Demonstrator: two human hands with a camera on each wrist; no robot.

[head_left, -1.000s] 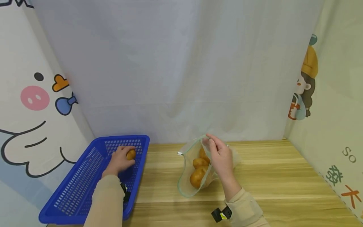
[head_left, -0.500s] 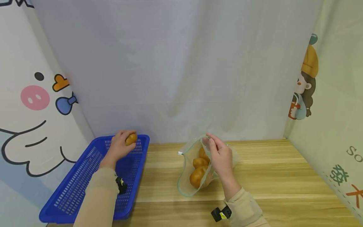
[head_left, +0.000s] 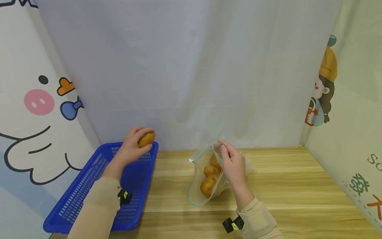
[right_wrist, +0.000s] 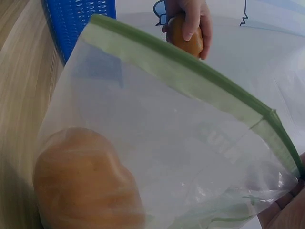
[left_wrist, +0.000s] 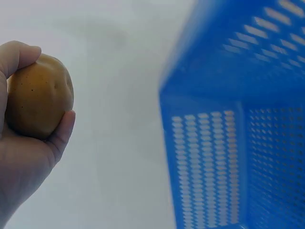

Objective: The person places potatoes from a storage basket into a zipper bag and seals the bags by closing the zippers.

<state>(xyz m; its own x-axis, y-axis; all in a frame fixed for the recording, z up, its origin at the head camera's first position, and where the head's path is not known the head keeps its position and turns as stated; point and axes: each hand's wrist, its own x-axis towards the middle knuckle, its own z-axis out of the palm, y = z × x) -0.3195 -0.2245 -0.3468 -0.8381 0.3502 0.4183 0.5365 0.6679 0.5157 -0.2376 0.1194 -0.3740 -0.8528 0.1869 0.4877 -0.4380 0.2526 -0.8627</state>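
My left hand (head_left: 131, 147) grips a brown potato (head_left: 146, 139) above the far right corner of the blue basket (head_left: 50, 225). In the left wrist view, thumb and fingers wrap around this potato (left_wrist: 40, 95). My right hand (head_left: 234, 165) pinches the rim of a clear zip bag (head_left: 194, 196) with a green edge and a white slider, its mouth parted toward the left. Several potatoes lie inside the bag, the nearest potato (head_left: 208, 186) close to the opening. Through the film, the right wrist view shows a bagged potato (right_wrist: 88, 179) up close.
The blue basket stands on the left of the wooden table (head_left: 170, 186), and no potato shows in its visible part. A pale curtain (head_left: 191, 73) hangs behind the table. Printed cloth panels flank both sides, the right panel (head_left: 355, 109) along the table's right edge.
My left hand has lifted the potato up out of the basket and moved it right, to above the rim. My right hand and the bag have stayed in place.
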